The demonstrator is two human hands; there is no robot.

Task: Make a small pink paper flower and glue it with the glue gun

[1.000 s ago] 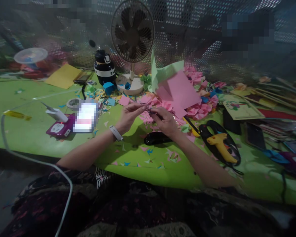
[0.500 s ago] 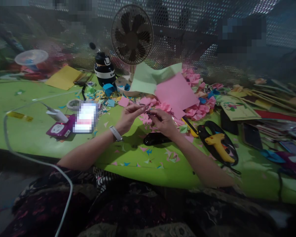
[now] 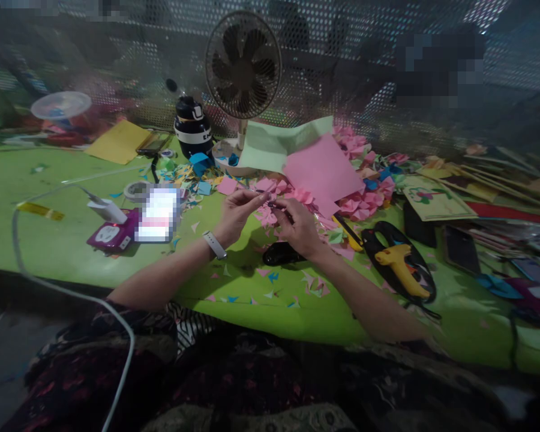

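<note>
My left hand [image 3: 238, 215], a pale watch on its wrist, has thumb and index finger pinched together; what is between them is too small to make out. Facing it, my right hand [image 3: 297, 225] is closed at the fingertips, almost touching the left ones, around something small and dark that I cannot name. Pink folded paper pieces [image 3: 266, 217] lie just behind and beneath the fingertips. Under my right hand rests a black object [image 3: 279, 254], partly covered by the palm. Small paper scraps [image 3: 273, 277] are scattered in front of my hands.
A lit phone [image 3: 157, 213] leans on a purple power adapter [image 3: 110, 237] at left. A fan [image 3: 243, 66] and black flask [image 3: 193, 129] stand behind. Pink sheet [image 3: 321, 171] and green sheet [image 3: 270, 153] cover the pile. A yellow glue gun [image 3: 400, 270] lies right, near a yellow cutter [image 3: 348, 233].
Both hands hold nearly the same place, fingertips meeting. The right hand's fingers have shifted slightly. The whole view has moved a little.
</note>
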